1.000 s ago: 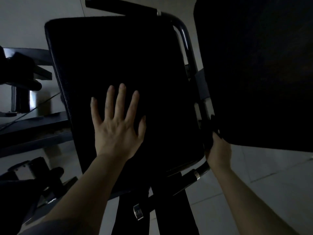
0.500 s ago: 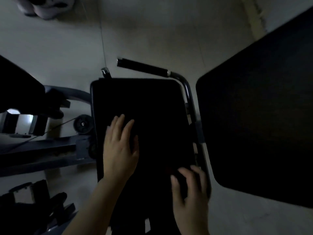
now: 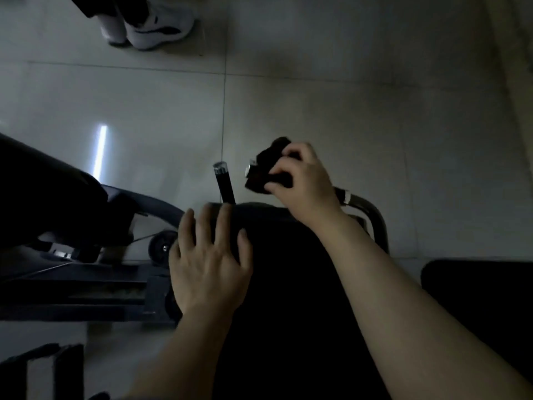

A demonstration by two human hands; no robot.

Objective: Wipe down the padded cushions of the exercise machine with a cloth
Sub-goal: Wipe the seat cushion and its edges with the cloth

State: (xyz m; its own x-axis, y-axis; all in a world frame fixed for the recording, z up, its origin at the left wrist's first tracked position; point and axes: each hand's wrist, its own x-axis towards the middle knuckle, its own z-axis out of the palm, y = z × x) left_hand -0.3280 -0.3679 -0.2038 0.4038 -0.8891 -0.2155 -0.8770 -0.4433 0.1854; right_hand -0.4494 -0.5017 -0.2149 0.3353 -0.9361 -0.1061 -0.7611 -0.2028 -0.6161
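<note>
Pale floor tiles (image 3: pixel 317 90) filled the dim room, with a thin strip of light shining on them at the left. At the top of the view stood a pair of white shoes (image 3: pixel 150 24) that belonged to another person. A black padded cushion (image 3: pixel 288 284) of the exercise machine ran up the middle of the view from the bottom edge. The left hand (image 3: pixel 207 264) lay flat on the cushion near its far end, with the fingers spread out and straight and nothing held in them. The right hand (image 3: pixel 302 180) was past the far end of the cushion, with its fingers curled around a dark cloth (image 3: pixel 268 166). The cloth was bunched up on the end of a handle bar, where a shiny cap peeked out. Another black handle (image 3: pixel 224 183) with a shiny end stuck up just beside the left fingertips. A curved metal tube (image 3: pixel 372 215) ran down the right side of the cushion. A second dark cushion (image 3: pixel 476 298) sat at the right edge. Dark machine parts and a small wheel (image 3: pixel 161 248) sat at the left.
</note>
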